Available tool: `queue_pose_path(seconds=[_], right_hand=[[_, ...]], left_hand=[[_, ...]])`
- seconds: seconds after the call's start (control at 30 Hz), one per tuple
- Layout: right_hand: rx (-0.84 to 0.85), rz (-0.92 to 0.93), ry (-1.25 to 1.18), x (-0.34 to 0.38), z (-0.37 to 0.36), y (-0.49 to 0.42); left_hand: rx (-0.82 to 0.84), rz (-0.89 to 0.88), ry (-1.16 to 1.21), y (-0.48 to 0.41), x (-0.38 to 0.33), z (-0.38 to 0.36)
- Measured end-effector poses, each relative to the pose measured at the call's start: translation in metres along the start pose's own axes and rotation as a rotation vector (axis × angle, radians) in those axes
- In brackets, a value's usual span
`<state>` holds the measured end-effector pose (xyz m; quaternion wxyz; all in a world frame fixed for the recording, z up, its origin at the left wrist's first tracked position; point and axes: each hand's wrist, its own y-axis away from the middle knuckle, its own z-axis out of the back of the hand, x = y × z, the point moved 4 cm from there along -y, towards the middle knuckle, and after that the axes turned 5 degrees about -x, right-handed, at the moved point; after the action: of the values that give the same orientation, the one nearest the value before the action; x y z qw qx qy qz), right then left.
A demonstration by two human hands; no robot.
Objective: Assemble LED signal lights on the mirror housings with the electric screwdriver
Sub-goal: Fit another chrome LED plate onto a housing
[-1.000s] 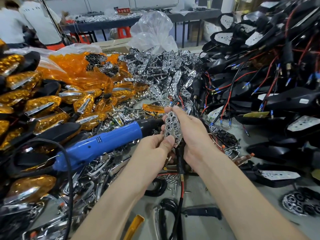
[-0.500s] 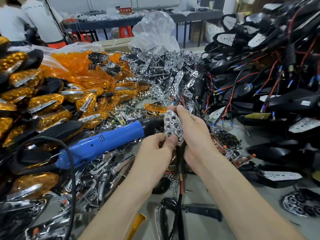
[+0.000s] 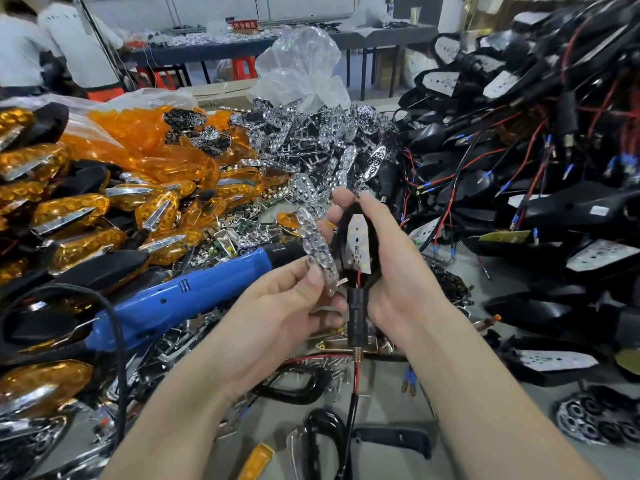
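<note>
Left hand (image 3: 284,306) now pinches the chrome honeycomb reflector (image 3: 318,251) clear of the white LED board (image 3: 358,247); right hand (image 3: 398,278) grips the black plastic housing (image 3: 356,206). Screw-littered grey bench (image 3: 381,393), busy workshop behind.

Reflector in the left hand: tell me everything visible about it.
The reflector is a long, narrow, shiny chrome-looking plate, likely plated plastic, dimpled with round cups. It stands roughly upright, turned nearly edge-on. The left hand pinches its lower end between thumb and fingers. It sits just left of the LED board in the housing the right hand holds; contact between them is unclear.
</note>
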<state>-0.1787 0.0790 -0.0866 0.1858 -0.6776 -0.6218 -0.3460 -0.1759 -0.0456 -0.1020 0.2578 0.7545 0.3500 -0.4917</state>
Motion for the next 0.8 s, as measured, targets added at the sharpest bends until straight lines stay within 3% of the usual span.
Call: queue_pose_path(seconds=[0.23, 0.53, 0.8], right_hand=[[0.09, 0.061, -0.12, 0.006, -0.001, -0.001], [0.113, 0.117, -0.143, 0.01, -0.001, -0.001], [0.137, 0.152, -0.124, 0.01, -0.002, 0.0]], left_hand=[[0.166, -0.009, 0.133, -0.001, -0.001, 0.001], [0.025, -0.01, 0.335, -0.004, -0.005, 0.018], [-0.014, 0.02, 0.35, -0.003, -0.006, 0.016]])
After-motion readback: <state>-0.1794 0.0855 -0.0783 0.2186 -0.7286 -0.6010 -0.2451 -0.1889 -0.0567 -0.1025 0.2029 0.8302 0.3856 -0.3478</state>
